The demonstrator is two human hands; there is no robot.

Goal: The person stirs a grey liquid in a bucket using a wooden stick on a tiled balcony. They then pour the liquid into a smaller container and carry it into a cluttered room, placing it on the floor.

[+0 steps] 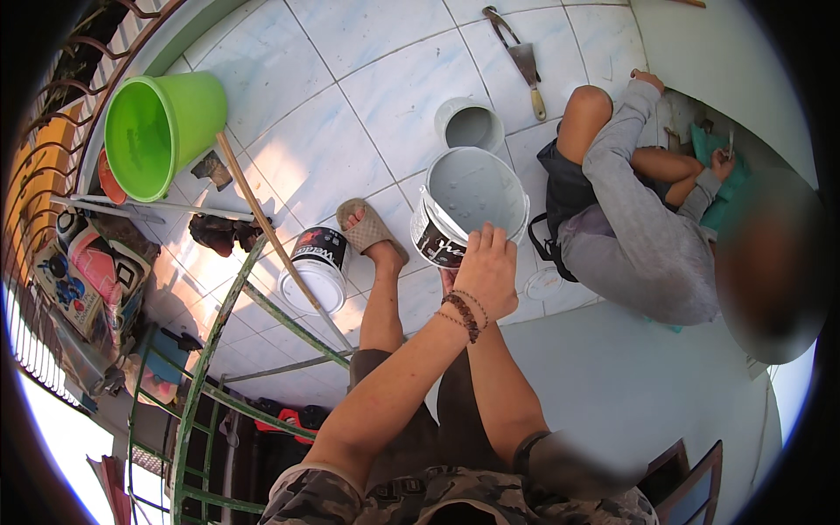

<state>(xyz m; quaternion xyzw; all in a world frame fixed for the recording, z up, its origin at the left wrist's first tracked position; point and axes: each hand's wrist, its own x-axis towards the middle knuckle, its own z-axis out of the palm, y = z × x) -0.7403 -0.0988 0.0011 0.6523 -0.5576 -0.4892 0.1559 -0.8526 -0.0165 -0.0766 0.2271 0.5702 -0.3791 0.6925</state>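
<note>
A white paint bucket (429, 241) with a black label is tilted in front of me, a pale grey coating inside it. My left hand (487, 271), with bead bracelets on its wrist, crosses over and has its fingers closed at the bucket's near rim. Behind it, my right hand (448, 280) shows only some fingers against the bucket's lower side; the rest is hidden. Just beyond stands a second, smaller pale pail (470, 122), grey inside. A lidded white bucket (315, 271) with a black label is by my left foot.
A person in a grey sweatshirt (643, 219) crouches at the right by the wall, holding a thin tool. A scraper (527, 74) lies on the tiles. At the left are a green bucket (188, 118), a wooden pole (258, 206), a green metal frame (206, 350) and colourful bags (101, 262).
</note>
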